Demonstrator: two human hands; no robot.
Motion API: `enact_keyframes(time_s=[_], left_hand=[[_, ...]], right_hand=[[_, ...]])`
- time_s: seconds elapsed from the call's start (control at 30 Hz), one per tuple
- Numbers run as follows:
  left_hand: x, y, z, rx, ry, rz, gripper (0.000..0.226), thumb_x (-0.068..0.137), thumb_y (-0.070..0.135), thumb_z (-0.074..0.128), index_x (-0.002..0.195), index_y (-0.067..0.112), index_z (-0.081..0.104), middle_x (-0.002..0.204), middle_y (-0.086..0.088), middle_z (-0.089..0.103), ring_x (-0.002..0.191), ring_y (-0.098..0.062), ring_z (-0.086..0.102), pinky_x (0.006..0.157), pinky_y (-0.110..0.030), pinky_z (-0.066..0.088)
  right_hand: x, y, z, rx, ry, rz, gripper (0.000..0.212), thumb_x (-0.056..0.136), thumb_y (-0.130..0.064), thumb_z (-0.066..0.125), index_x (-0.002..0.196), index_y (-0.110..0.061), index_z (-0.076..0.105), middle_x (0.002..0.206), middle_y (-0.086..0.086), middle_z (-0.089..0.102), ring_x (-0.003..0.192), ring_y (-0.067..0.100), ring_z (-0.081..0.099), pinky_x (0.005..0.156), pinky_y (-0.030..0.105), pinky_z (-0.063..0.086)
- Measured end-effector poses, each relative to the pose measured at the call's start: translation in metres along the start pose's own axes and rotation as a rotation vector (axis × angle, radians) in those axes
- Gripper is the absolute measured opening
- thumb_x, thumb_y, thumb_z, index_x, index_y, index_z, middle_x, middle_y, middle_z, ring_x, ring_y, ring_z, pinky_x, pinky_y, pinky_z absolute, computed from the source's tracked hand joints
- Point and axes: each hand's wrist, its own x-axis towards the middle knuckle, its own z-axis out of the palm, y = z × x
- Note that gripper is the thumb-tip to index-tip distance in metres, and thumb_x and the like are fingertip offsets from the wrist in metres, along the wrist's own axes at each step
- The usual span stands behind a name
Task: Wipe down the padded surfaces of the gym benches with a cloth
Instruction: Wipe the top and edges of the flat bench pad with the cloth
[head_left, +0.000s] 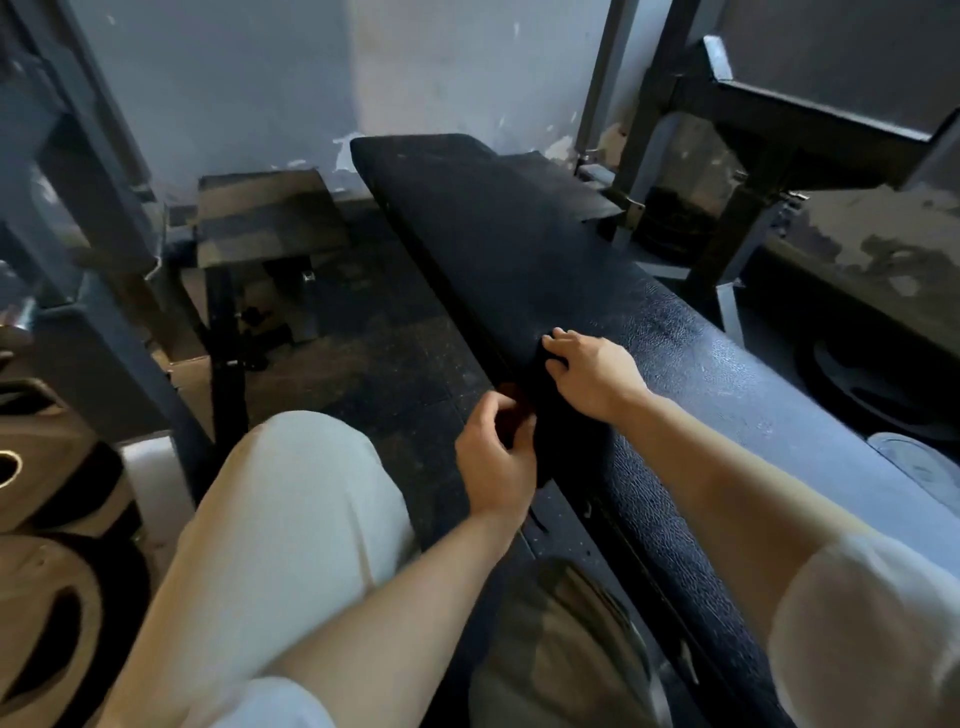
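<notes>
A long black padded bench runs from the far wall toward the lower right. A dark cloth lies draped over the bench's left edge, hard to tell apart from the pad. My right hand rests on top of the cloth with its fingers curled onto it. My left hand is beside the bench's left edge and pinches the hanging part of the cloth between thumb and fingers.
A metal rack frame and stacked weight plates stand at the left. A second bench frame and more plates are at the right. My knee in light trousers is at bottom centre, over dark rubber floor.
</notes>
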Motion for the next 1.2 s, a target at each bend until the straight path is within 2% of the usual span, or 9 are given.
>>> enact_keyframes(time_s=[0.13,0.2,0.37,0.53,0.73,0.93,1.0,1.13,1.2], left_hand=[[0.044,0.001,0.009,-0.018,0.097,-0.278,0.012,0.084,0.001,0.067,0.087,0.011,0.06,0.098,-0.006,0.068,0.09,-0.018,0.064,0.074,-0.015,0.045],[0.027,-0.003,0.01,-0.017,0.085,-0.219,0.011,0.086,0.005,0.067,0.096,0.011,0.065,0.104,-0.002,0.068,0.097,-0.013,0.064,0.085,-0.023,0.05],[-0.012,-0.018,-0.002,0.018,-0.003,0.033,0.018,0.088,0.007,0.067,0.105,0.008,0.066,0.104,0.005,0.063,0.095,0.006,0.059,0.082,-0.004,0.042],[0.059,-0.027,0.008,-0.041,0.089,-0.145,0.015,0.084,0.001,0.068,0.096,0.01,0.064,0.1,-0.004,0.067,0.093,-0.016,0.062,0.087,-0.027,0.049],[0.019,-0.03,-0.005,-0.088,-0.048,-0.066,0.034,0.076,-0.006,0.072,0.094,0.02,0.058,0.095,0.015,0.057,0.092,0.01,0.055,0.08,-0.002,0.039],[0.12,-0.055,0.002,-0.137,0.025,-0.212,0.022,0.081,-0.002,0.068,0.097,0.013,0.063,0.103,-0.003,0.065,0.095,-0.015,0.061,0.086,-0.02,0.049],[0.122,-0.062,0.002,-0.121,0.017,-0.204,0.021,0.083,0.002,0.069,0.101,0.011,0.066,0.106,-0.003,0.066,0.097,-0.014,0.061,0.089,-0.027,0.05],[0.076,-0.062,-0.01,-0.146,-0.092,-0.025,0.02,0.089,0.009,0.065,0.109,0.014,0.065,0.112,0.002,0.061,0.104,0.0,0.057,0.089,-0.009,0.042],[0.093,-0.069,-0.009,-0.141,-0.087,0.028,0.014,0.089,0.011,0.065,0.103,0.012,0.066,0.108,-0.003,0.061,0.099,-0.008,0.059,0.085,-0.012,0.044]], right_hand=[[-0.008,0.006,0.008,0.051,-0.01,-0.058,0.046,0.101,-0.025,0.044,0.146,-0.022,0.041,0.157,0.0,0.031,0.145,0.015,0.025,0.115,0.029,0.024],[-0.009,0.009,0.009,0.076,0.0,-0.066,0.045,0.1,-0.025,0.045,0.145,-0.023,0.043,0.156,-0.002,0.033,0.145,0.014,0.025,0.114,0.029,0.025],[-0.004,0.014,0.009,0.102,0.034,-0.075,0.043,0.099,-0.031,0.049,0.142,-0.028,0.047,0.155,-0.003,0.035,0.144,0.011,0.027,0.113,0.024,0.022],[-0.009,0.011,0.002,0.109,0.093,-0.113,0.051,0.095,-0.032,0.058,0.144,-0.027,0.045,0.155,0.003,0.034,0.14,0.022,0.035,0.112,0.028,0.026],[0.04,-0.022,0.001,0.127,0.317,-0.151,0.047,0.087,-0.048,0.05,0.122,-0.022,0.067,0.129,0.005,0.062,0.122,0.028,0.054,0.106,0.051,0.037],[0.063,-0.04,0.032,0.145,0.471,-0.063,0.035,0.091,-0.031,0.049,0.112,-0.013,0.071,0.116,0.004,0.068,0.109,0.029,0.057,0.094,0.041,0.046],[0.067,-0.038,0.034,0.126,0.44,-0.031,0.039,0.092,-0.032,0.045,0.116,-0.013,0.069,0.121,0.004,0.065,0.115,0.028,0.053,0.096,0.042,0.044],[0.074,-0.036,0.036,0.083,0.299,-0.01,0.037,0.093,-0.024,0.049,0.126,-0.017,0.063,0.132,0.0,0.059,0.126,0.024,0.044,0.104,0.04,0.034],[0.073,-0.035,0.038,0.077,0.285,-0.015,0.039,0.093,-0.026,0.047,0.129,-0.019,0.061,0.134,-0.002,0.058,0.126,0.021,0.043,0.103,0.037,0.031]])
